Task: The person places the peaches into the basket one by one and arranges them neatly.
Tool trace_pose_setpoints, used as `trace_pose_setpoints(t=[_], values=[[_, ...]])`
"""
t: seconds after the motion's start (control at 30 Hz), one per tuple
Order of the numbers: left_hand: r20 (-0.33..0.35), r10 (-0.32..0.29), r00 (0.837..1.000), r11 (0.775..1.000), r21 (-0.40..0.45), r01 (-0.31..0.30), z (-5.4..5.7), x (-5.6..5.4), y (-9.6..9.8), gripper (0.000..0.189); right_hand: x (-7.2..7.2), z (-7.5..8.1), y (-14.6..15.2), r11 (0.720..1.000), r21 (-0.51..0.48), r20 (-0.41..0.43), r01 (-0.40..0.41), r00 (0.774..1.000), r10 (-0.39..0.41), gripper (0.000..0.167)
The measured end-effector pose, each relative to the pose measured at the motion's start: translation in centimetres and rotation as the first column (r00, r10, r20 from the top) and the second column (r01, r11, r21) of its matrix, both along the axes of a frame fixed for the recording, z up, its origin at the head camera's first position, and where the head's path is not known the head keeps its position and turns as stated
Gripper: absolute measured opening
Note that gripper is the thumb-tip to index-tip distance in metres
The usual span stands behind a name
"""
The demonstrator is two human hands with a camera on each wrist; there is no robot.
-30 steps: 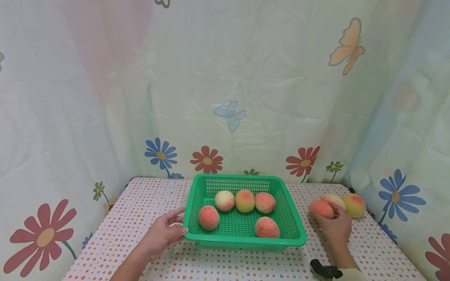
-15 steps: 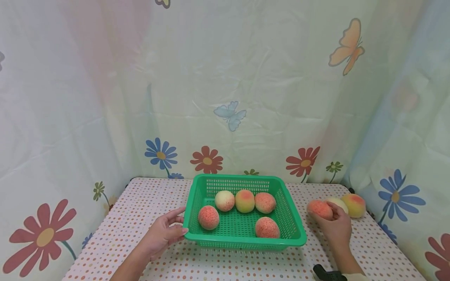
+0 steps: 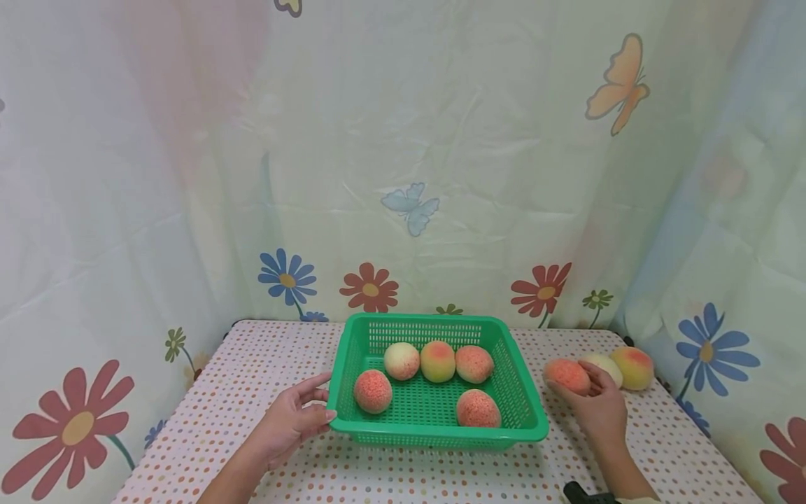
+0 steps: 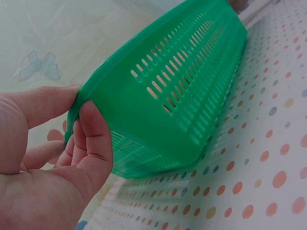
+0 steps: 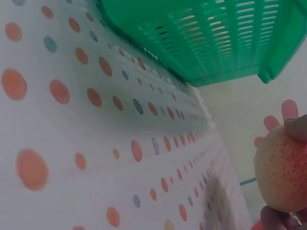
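A green plastic basket (image 3: 434, 440) with slotted walls stands mid-table and holds several peaches (image 3: 438, 361). My left hand (image 3: 286, 425) pinches the rim at its left side; the left wrist view shows thumb and fingers (image 4: 93, 125) on either side of the edge. Right of the basket, my right hand (image 3: 599, 413) holds a reddish peach (image 3: 567, 376) between thumb and fingers. In the right wrist view this peach (image 5: 280, 170) is pale below with red speckles, partly cut off by the frame. It appears lifted from the cloth.
Behind my right hand lie a pale peach (image 3: 606, 367) and a yellow peach with a red top (image 3: 633, 368), near the table's right edge. A dotted cloth (image 3: 264, 364) covers the table. Printed curtains (image 3: 466, 154) hang at the back and both sides.
My right hand has moved slightly left with the reddish peach, away from the pale and yellow ones. The left hand and basket have stayed in place.
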State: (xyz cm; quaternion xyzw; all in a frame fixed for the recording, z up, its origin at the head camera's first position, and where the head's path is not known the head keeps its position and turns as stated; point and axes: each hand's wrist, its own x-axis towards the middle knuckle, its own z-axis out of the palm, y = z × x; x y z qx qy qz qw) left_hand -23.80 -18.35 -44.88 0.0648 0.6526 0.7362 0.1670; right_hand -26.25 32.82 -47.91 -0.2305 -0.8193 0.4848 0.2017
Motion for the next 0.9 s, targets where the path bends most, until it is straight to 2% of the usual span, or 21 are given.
trace_pose_setpoints(t=[0.4,0.7,0.9], values=[[-0.003,-0.001,1.000,1.000,0.002,0.001,0.0,0.0,0.0,0.082,1.0,1.8,-0.8,0.995,0.005,0.009,-0.099,0.995,0.099,0.096],[-0.008,0.000,1.000,1.000,0.000,0.000,-0.1,0.0,0.0,0.081,1.7,3.5,-1.5,0.985,0.030,0.006,-0.168,0.986,0.168,0.097],[-0.006,0.000,1.000,1.000,-0.003,0.000,-0.1,0.0,0.0,0.082,1.7,4.2,-1.5,0.975,0.043,0.033,-0.220,0.975,0.218,0.098]])
